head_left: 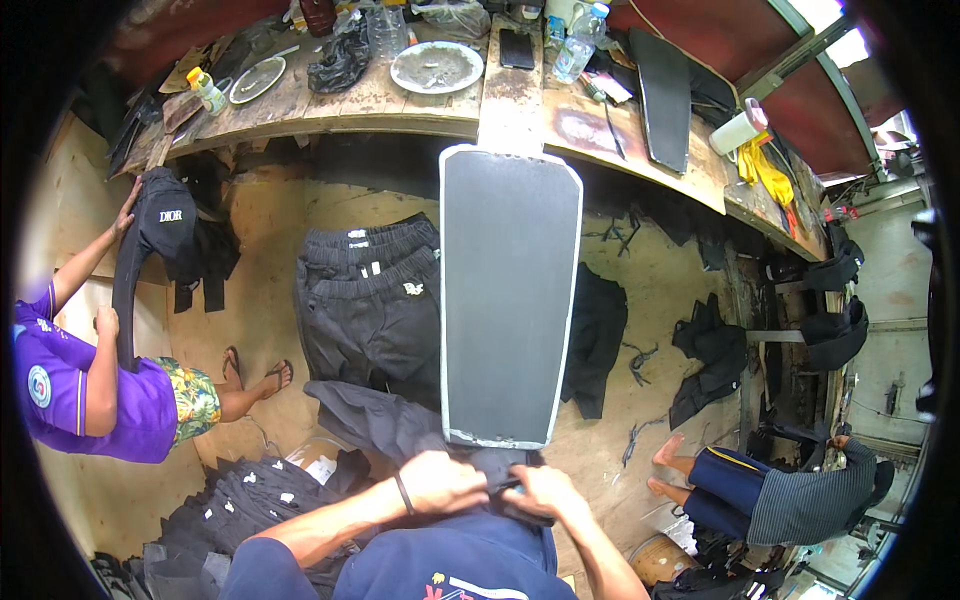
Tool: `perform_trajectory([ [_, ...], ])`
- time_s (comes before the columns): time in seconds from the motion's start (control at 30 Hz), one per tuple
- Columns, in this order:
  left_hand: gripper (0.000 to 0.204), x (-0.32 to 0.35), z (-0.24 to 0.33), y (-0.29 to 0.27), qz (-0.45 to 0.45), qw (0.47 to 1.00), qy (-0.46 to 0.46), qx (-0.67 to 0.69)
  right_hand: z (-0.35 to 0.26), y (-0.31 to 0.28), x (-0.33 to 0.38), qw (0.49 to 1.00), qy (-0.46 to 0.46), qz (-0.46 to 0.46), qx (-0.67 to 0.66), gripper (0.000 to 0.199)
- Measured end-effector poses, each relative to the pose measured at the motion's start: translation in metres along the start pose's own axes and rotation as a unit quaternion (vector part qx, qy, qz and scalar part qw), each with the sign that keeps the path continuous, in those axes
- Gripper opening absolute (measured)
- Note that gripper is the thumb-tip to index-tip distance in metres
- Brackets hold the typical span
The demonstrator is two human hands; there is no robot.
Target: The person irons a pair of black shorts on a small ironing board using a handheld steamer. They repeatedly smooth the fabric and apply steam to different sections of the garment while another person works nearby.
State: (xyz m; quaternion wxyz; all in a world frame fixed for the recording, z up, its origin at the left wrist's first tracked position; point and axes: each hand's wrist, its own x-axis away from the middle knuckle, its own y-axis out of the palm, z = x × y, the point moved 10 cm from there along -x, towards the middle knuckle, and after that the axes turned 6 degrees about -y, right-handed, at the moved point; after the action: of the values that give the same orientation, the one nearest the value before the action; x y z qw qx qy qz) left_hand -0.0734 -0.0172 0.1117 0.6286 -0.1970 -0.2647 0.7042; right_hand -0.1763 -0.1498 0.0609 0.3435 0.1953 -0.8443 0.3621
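Note:
The dark board [510, 295], long and flat with a pale edge, points from the workbench toward my body. Close to its near end, my left hand [447, 483] is closed on the dark trousers [385, 420], whose cloth trails off to the left beside the board. My right hand [545, 493] grips the same bunched cloth, thumb and fingers pinched at its edge. Both hands are near each other, just in front of my navy shirt. The left hand is slightly blurred, and part of the cloth is hidden beneath the hands.
Black trousers [370, 300] lie left of the board; a heap of dark garments [260, 500] is at lower left. The workbench [560, 130] holds a round plate [436, 68], a phone [516, 48] and bottles. One person [100, 390] handles trousers at left; another person [800, 500] works at right.

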Motion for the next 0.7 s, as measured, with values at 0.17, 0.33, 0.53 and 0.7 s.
perform_trajectory([
  [0.17, 0.052, -0.023, -0.034, -0.113, 0.272, 0.945, -0.018, -0.179, 0.066, -0.069, 0.023, 0.982, 0.032, 0.094, -0.162, 0.052],
  [0.33, 0.047, -0.14, -0.041, -0.252, 0.459, 0.837, -0.036, -0.294, 0.07, -0.282, -0.05, 0.905, -0.008, 0.42, -0.071, 0.048],
  [0.53, 0.055, -0.199, -0.045, -0.152, 0.167, 0.972, -0.1, -0.134, 0.048, -0.259, -0.045, 0.871, 0.068, 0.433, -0.223, 0.107],
  [0.7, 0.095, -0.254, -0.111, -0.103, 0.119, 0.94, -0.15, -0.284, 0.046, -0.159, -0.057, 0.874, 0.069, 0.3, -0.376, 0.113],
])
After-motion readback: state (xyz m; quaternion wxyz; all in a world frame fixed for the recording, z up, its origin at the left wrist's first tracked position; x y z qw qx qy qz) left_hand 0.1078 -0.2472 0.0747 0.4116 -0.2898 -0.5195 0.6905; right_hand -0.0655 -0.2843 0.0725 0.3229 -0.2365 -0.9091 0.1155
